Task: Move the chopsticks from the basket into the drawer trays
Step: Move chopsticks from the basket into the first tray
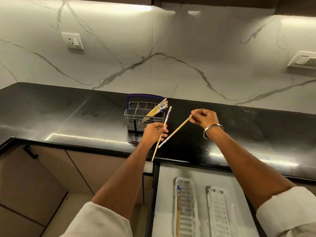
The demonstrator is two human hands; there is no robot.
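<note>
A grey wire basket (131, 120) with a blue handle stands on the black counter and holds several bamboo chopsticks (156, 110) leaning right. My left hand (153, 132) grips one chopstick (166, 117), its patterned end up and its bare tip down over the counter edge. My right hand (205, 118) pinches the bare end of a second chopstick (176, 130), whose patterned end points down-left. Below, in the open drawer, the left white tray (188, 207) holds a couple of chopsticks (178, 202). The right white tray (220, 212) has none.
The black counter (77, 120) runs along a marble wall with a socket (72, 41) and a switch plate (303, 60). Cabinet doors (34, 177) sit lower left. The drawer's dark rim (153, 194) lies between my forearms.
</note>
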